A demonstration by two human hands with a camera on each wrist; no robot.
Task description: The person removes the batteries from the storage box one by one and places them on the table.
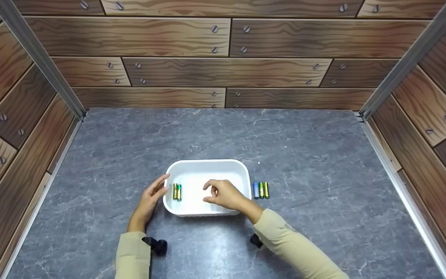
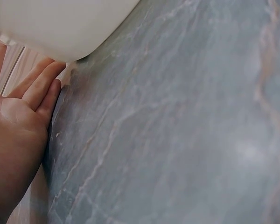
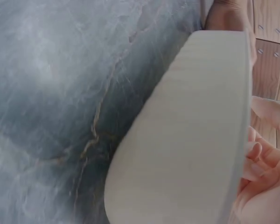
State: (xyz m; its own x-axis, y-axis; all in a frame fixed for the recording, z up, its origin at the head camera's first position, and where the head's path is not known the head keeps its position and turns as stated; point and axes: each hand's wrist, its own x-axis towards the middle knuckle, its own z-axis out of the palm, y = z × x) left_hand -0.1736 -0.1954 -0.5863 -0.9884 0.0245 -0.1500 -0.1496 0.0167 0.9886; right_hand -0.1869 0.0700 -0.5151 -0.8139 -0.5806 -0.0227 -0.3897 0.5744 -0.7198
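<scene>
We hold left grip (image 1: 150,198) spread beside white tray (image 1: 203,169); right grip (image 1: 223,193) half-spread above it, batteries (image 1: 261,190) on both sides.

The right hand (image 1: 226,193) covers part of the floor of the white tray (image 1: 207,161) in the head view; in the right wrist view the tray's wall partly hides its fingers (image 3: 255,151), and the right edge crops the hand. The left wrist view cuts off the tray at the top and the left hand (image 2: 18,135) at the left. Lettering on the batteries (image 1: 261,190) is too small to read. Both sleeves (image 1: 134,254) leave the head view's bottom edge, the right one partly hiding a black device (image 1: 256,240)
</scene>
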